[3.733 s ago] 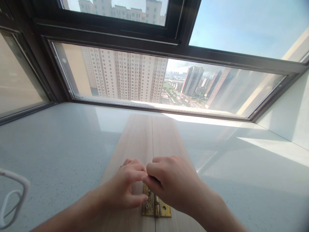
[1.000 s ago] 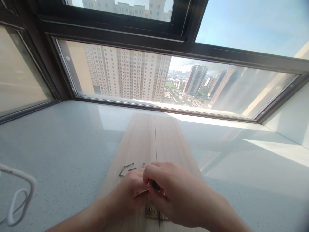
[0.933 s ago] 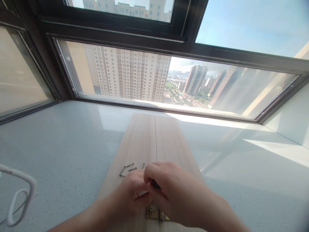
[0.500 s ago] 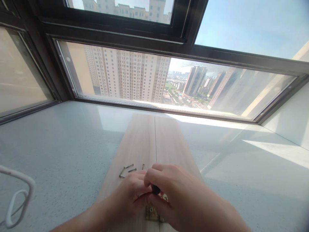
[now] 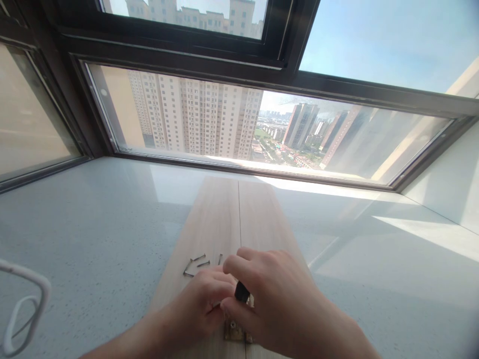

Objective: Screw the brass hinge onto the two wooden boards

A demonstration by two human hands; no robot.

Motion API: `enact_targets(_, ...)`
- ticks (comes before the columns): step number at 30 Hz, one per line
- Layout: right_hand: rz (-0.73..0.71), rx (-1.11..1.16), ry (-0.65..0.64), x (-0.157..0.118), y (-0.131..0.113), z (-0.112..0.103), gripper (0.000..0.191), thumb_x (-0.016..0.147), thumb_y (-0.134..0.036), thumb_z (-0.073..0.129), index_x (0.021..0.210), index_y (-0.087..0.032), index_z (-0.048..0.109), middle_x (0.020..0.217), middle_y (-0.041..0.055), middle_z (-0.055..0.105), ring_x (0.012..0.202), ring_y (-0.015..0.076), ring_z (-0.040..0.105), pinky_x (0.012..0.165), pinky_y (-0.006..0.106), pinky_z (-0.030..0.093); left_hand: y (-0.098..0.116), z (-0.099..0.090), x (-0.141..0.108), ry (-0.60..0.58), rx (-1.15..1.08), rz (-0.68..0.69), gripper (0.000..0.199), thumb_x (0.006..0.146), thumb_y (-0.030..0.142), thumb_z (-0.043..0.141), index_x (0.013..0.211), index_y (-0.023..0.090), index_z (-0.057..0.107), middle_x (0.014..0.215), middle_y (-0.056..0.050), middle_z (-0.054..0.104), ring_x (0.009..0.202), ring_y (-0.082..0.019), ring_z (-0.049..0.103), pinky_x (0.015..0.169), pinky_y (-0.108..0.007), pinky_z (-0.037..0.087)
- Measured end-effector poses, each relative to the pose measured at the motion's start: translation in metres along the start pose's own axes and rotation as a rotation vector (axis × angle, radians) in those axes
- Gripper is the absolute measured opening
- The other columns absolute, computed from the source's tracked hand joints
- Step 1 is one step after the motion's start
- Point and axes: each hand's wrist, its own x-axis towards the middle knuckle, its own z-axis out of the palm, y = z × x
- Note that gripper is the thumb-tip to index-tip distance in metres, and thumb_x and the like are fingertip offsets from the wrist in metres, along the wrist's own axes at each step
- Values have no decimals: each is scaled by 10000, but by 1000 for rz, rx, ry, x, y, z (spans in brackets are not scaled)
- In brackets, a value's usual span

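Two pale wooden boards [image 5: 209, 214] lie side by side with a thin seam between them. A brass-coloured hinge [image 5: 232, 333] straddles the seam near me, and a screw head shows in its left leaf. My right hand [image 5: 273, 294] is closed around a short black screwdriver handle [image 5: 242, 292] above the hinge; the tip is hidden. Close beside it, my left hand [image 5: 209, 296] has its fingers pinched together at the hinge, and what they hold is covered. Several loose screws [image 5: 204, 264] lie on the left board just beyond my left hand.
The boards rest on a speckled white sill [image 5: 112, 239]. A white looped cable or handle-like object [image 5: 43, 294] sits at the left edge. Behind stands a dark window frame [image 5: 262, 174], with tall buildings outside.
My right hand has turned and lifted its fingers slightly, so more of the black handle shows. My left hand stays at the hinge. The view has shifted a little.
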Motion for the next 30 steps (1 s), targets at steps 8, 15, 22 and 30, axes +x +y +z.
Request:
enact_targets(8, -26, -7, -64, 4, 0, 12, 136, 759, -127, 553, 685, -187, 455, 694, -18, 530, 545, 100, 329, 474, 247, 185, 7, -3, 0, -23, 20, -54, 219, 815, 140, 459, 610, 189, 521, 661, -10, 627, 729, -161, 631, 692, -236, 475)
enact_targets(15, -60, 33, -36, 5, -1, 17, 168, 757, -79, 563, 714, -190, 445, 726, -21, 547, 558, 95, 337, 487, 234, 203, 3, -3, -3, 32, 26, -92, 142, 807, 138, 509, 681, 185, 557, 698, -11, 625, 754, -168, 633, 716, -247, 476)
enact_targets(22, 18, 88, 76, 0, 5, -4, 236, 824, -85, 568, 687, -190, 406, 685, -39, 479, 574, 93, 381, 521, 240, 232, 7, -9, -3, 37, 106, -178, 149, 695, 66, 523, 763, 168, 607, 767, -33, 609, 785, -188, 565, 738, -298, 457)
enact_targets(30, 51, 97, 92, -3, 21, -13, 208, 822, -105, 588, 693, -193, 451, 654, -48, 486, 572, 103, 379, 519, 243, 245, 11, -6, -2, -235, 324, -163, 368, 677, 129, 652, 1025, 247, 654, 969, -43, 631, 899, -239, 536, 797, -358, 424)
